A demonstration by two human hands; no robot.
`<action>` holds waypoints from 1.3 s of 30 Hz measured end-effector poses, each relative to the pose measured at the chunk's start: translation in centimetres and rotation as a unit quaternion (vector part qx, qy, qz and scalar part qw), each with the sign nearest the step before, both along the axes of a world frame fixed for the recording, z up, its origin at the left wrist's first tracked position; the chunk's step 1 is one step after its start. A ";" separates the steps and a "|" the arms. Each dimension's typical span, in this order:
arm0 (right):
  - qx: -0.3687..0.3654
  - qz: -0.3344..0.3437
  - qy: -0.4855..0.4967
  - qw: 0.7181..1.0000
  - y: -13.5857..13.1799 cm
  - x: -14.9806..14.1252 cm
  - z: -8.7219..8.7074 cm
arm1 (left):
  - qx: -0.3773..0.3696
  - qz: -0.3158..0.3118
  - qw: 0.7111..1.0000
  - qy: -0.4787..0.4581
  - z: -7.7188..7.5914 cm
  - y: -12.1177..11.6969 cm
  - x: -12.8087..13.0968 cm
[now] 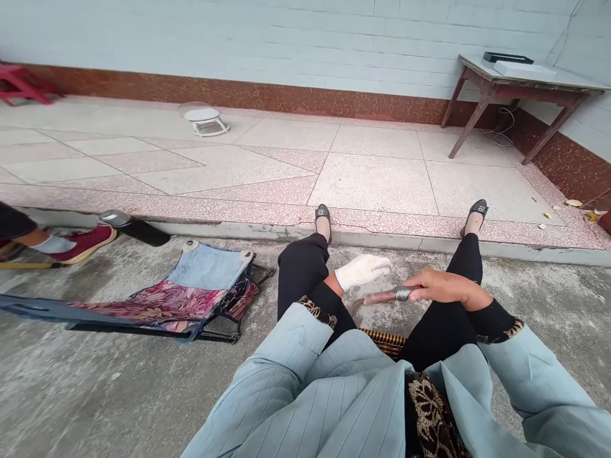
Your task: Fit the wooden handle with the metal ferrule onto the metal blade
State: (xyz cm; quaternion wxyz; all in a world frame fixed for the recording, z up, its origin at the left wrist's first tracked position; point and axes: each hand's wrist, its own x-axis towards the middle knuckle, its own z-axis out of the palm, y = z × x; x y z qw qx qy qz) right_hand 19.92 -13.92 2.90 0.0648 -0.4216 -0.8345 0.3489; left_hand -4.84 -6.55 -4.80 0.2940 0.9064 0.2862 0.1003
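Observation:
I sit with my legs stretched out, black trousers and black flat shoes (323, 215) resting on the raised tiled step. My right hand (442, 285), bare, is closed round the handle of a knife-like tool (387, 296) with a metal band and a reddish, blurred blade pointing left. My left hand (361, 271) wears a white glove and hovers just above the blade end, fingers loosely curled; whether it holds anything I cannot make out. A woven basket (387, 341) peeks out between my knees.
A collapsed folding chair (191, 294) with denim and floral fabric lies on the concrete at left. Another person's red shoe (86, 242) and a dark flask (136, 228) sit beyond it. A wooden table (520, 83) stands against the far wall, a small white stool (206, 119) on the tiles.

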 end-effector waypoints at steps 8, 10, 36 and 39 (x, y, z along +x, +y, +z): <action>0.144 -0.286 -0.052 0.946 3.5 -0.4 3.7 | -0.096 0.027 0.994 -0.049 0.5 -1.6 2.2; 0.183 -0.301 -0.130 0.927 4.6 -0.7 3.4 | -0.071 0.013 0.996 -0.044 1.3 -2.0 2.5; 0.079 -0.300 -0.094 0.946 13.0 -1.4 -3.4 | -0.066 0.035 0.997 -0.010 0.5 5.6 1.7; 0.054 -0.198 -0.216 0.955 13.0 -2.2 -5.1 | -0.075 0.045 0.996 0.005 0.0 6.4 1.3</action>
